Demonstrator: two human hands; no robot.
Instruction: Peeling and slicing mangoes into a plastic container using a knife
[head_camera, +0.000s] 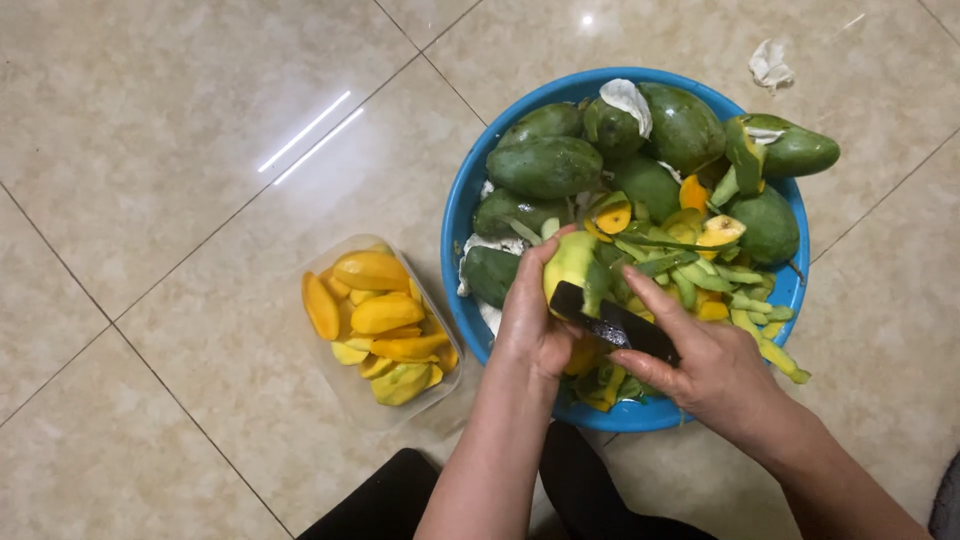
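Observation:
My left hand (532, 322) grips a partly peeled mango (574, 266), pale yellow-green, over the near side of a blue basin (458, 215). My right hand (700, 362) holds a black peeler (612, 322) with its blade laid against the mango's lower side. The basin is piled with whole green mangoes (545, 165) at the back and with green peel strips (715, 280) and yellow scraps on the right.
A clear plastic tub (350, 400) left of the basin holds several orange-yellow mango slices (385, 312). A crumpled white scrap (770, 66) lies on the beige tiled floor beyond the basin. My dark-clothed knees (390, 505) show at the bottom edge.

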